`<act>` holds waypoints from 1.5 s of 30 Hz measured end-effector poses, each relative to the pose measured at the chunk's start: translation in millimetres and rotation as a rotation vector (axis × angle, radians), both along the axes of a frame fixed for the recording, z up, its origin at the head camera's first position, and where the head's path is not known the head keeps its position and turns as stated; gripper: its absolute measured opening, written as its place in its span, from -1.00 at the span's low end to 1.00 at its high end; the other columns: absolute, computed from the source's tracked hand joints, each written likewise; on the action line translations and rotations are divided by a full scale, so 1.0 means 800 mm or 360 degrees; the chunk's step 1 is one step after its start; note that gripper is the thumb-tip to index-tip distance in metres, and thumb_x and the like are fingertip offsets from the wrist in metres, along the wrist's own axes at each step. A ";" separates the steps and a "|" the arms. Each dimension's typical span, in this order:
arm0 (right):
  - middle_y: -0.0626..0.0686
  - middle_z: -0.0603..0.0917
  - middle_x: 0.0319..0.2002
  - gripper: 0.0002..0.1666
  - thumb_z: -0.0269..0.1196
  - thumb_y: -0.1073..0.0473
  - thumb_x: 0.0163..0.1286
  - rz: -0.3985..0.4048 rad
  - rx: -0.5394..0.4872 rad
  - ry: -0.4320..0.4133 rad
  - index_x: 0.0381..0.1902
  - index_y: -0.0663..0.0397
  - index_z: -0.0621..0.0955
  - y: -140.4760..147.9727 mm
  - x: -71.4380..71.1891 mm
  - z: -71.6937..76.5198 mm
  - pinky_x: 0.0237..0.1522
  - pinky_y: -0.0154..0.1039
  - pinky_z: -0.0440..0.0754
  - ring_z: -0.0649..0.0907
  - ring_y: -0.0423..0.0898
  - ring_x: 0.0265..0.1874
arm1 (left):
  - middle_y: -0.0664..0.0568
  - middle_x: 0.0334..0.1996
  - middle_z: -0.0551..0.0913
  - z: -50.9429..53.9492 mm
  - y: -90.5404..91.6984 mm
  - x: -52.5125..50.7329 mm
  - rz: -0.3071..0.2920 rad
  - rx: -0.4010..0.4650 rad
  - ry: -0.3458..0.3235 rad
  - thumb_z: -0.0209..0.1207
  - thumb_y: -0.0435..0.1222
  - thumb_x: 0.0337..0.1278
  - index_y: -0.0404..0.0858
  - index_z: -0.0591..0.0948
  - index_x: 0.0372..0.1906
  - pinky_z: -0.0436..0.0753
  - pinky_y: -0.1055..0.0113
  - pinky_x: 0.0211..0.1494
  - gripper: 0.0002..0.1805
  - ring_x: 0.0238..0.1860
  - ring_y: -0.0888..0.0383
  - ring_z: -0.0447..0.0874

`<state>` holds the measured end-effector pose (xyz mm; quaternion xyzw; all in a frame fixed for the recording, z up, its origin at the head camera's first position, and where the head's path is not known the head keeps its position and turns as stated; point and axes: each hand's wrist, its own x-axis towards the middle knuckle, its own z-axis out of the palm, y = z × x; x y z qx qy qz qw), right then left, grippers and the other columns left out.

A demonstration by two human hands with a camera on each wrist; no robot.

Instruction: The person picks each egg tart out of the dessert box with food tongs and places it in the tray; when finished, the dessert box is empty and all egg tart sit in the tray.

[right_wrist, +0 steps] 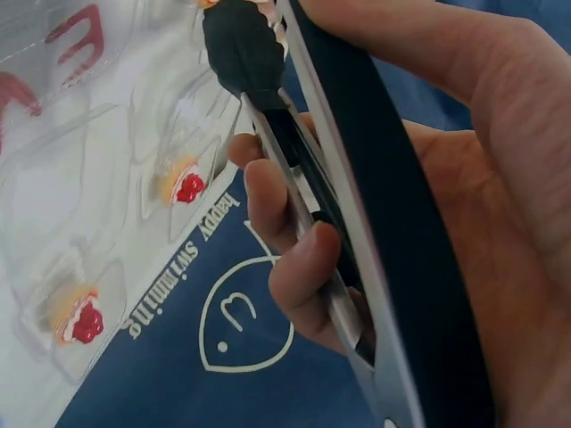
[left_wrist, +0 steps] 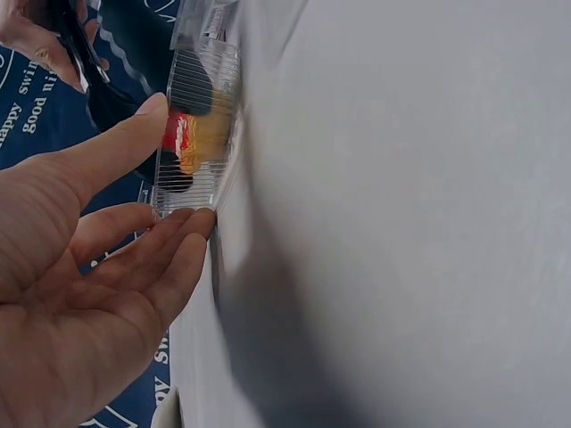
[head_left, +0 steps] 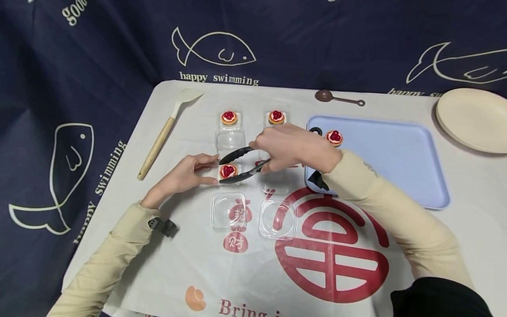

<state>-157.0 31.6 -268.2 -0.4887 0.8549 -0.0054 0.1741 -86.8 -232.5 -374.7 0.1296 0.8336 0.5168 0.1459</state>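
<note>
To the left of the blue tray, a tart is flanked by the tips of black tongs in a clear box. The tongs are gripped by the right hand; the box is pinched by the left hand.

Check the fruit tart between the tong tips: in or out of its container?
In: left wrist view shows the fruit tart behind the ribbed wall of the clear container.

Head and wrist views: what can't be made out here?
Head view: the tongs, middle covered by the right hand.
Head view: the beige plate, right side cut off by the edge.
Left wrist view: the tart, detail blurred through the ribbed clear container.
Right wrist view: the same tart, mostly cut off by the top edge.
</note>
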 end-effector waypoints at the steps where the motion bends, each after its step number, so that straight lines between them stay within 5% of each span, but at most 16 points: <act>1: -0.03 0.70 -0.36 -0.52 0.45 -0.01 0.13 -0.0002 0.0013 0.0001 -0.02 0.05 0.67 -0.002 0.001 0.000 -0.42 -0.13 0.56 0.57 -0.10 -0.48 | -0.45 0.10 0.53 0.000 0.000 0.000 -0.0005 -0.0001 0.0004 0.34 -0.62 -0.09 -0.66 0.36 0.24 0.49 0.16 0.28 -0.30 0.17 -0.28 0.52; 8: -0.07 0.64 -0.48 -0.62 0.42 0.00 0.18 0.0021 -0.0038 -0.0020 -0.11 0.06 0.68 0.004 0.002 -0.005 -0.50 -0.20 0.49 0.50 -0.11 -0.57 | -0.42 0.15 0.52 0.004 0.003 -0.001 -0.0002 -0.0060 -0.0002 0.37 -0.59 -0.11 -0.62 0.37 0.25 0.50 0.20 0.27 -0.28 0.20 -0.24 0.52; 15: -0.06 0.56 -0.56 -0.46 0.40 0.03 0.21 0.0053 -0.0219 -0.0089 0.12 0.11 0.63 0.026 -0.003 -0.019 -0.48 -0.18 0.48 0.30 -0.24 -0.71 | -0.43 0.18 0.49 0.005 0.001 0.000 -0.0022 -0.0115 0.0034 0.38 -0.56 -0.09 -0.64 0.38 0.24 0.51 0.19 0.26 -0.29 0.19 -0.24 0.52; 20: 0.05 0.75 -0.25 -0.35 0.40 0.02 0.22 -0.0029 -0.0347 -0.0231 0.23 0.12 0.57 0.056 -0.008 -0.020 -0.57 -0.27 0.36 0.16 -0.29 -0.76 | -0.44 0.19 0.47 0.001 0.001 0.000 -0.0033 -0.0138 0.0045 0.37 -0.56 -0.08 -0.65 0.38 0.23 0.50 0.15 0.27 -0.31 0.19 -0.26 0.51; 24: -0.02 0.71 -0.43 -0.32 0.42 -0.01 0.21 -0.0115 -0.0453 -0.0274 0.26 0.08 0.55 0.093 -0.009 -0.014 -0.62 -0.32 0.30 0.09 -0.31 -0.78 | -0.44 0.20 0.46 0.002 0.000 0.000 -0.0034 -0.0165 0.0036 0.37 -0.56 -0.07 -0.65 0.37 0.24 0.50 0.14 0.26 -0.30 0.20 -0.26 0.51; 32: -0.06 0.72 -0.07 -0.35 0.48 0.03 0.14 -0.0417 -0.0589 -0.0191 0.19 0.04 0.61 0.184 -0.005 -0.005 -0.67 -0.33 0.27 0.25 -0.30 -0.71 | -0.45 0.22 0.43 0.004 -0.003 0.000 -0.0039 -0.0177 0.0027 0.37 -0.51 -0.02 -0.64 0.36 0.25 0.49 0.12 0.28 -0.30 0.21 -0.28 0.49; 40: -0.10 0.54 -0.60 -0.34 0.48 0.02 0.12 -0.0913 -0.0538 0.0046 0.19 0.04 0.62 0.295 0.010 -0.010 -0.70 -0.31 0.20 0.22 -0.28 -0.80 | -0.43 0.27 0.39 0.008 -0.003 0.002 -0.0022 -0.0187 -0.0016 0.37 -0.48 0.01 -0.62 0.34 0.28 0.47 0.12 0.29 -0.28 0.23 -0.28 0.47; 45: -0.06 0.48 -0.70 -0.26 0.48 -0.01 0.11 -0.1218 -0.0433 0.0147 0.23 0.15 0.57 0.362 0.016 -0.024 -0.60 -0.27 0.17 0.24 -0.22 -0.72 | -0.45 0.25 0.40 0.008 -0.002 0.001 -0.0041 -0.0177 -0.0016 0.36 -0.50 0.01 -0.64 0.33 0.28 0.47 0.12 0.28 -0.28 0.23 -0.29 0.46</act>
